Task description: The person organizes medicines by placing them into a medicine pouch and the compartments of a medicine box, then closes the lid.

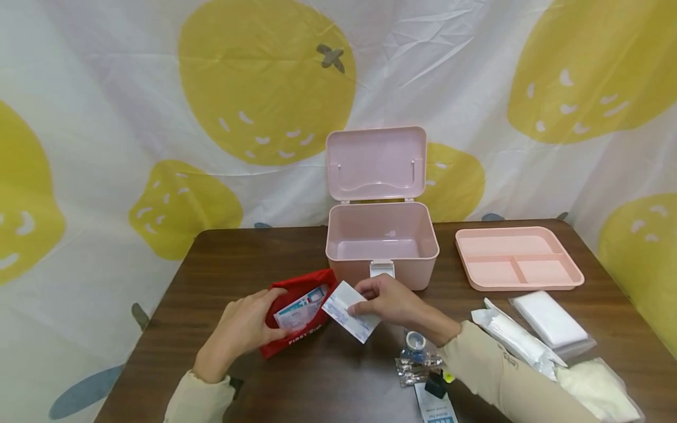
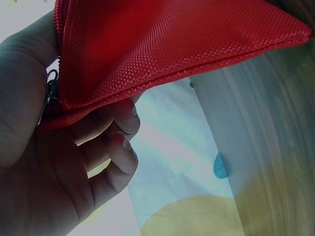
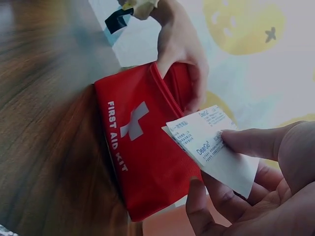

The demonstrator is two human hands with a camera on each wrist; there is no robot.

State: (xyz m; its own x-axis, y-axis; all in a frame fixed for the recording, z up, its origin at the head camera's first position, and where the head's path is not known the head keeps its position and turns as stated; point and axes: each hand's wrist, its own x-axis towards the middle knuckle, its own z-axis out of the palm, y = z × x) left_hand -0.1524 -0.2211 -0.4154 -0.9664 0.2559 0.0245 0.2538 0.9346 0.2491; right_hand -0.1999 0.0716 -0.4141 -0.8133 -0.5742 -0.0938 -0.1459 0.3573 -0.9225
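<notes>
A red zippered first aid pouch (image 1: 304, 288), printed FIRST AID KIT, is held at its left side by my left hand (image 1: 240, 329), with the thumb and fingers on either side of its edge. Its mouth gapes, showing white and teal packets (image 1: 301, 311) inside. Just right of the pouch, my right hand (image 1: 388, 299) pinches a white paper packet (image 1: 350, 311) between thumb and fingers. The right wrist view shows blue "DearGo" print on this packet (image 3: 206, 142); more than one layer seems stacked there. The zipper pull (image 2: 50, 91) hangs near my left palm.
Behind stands an open pink box (image 1: 382, 235), lid raised. A pink divided tray (image 1: 518, 258) lies at the right, near a white wrapped roll (image 1: 518, 338), a white pad pack (image 1: 552, 320) and a cream bagged bundle (image 1: 597, 388). A tape roll (image 1: 415, 341) and small packets lie in front.
</notes>
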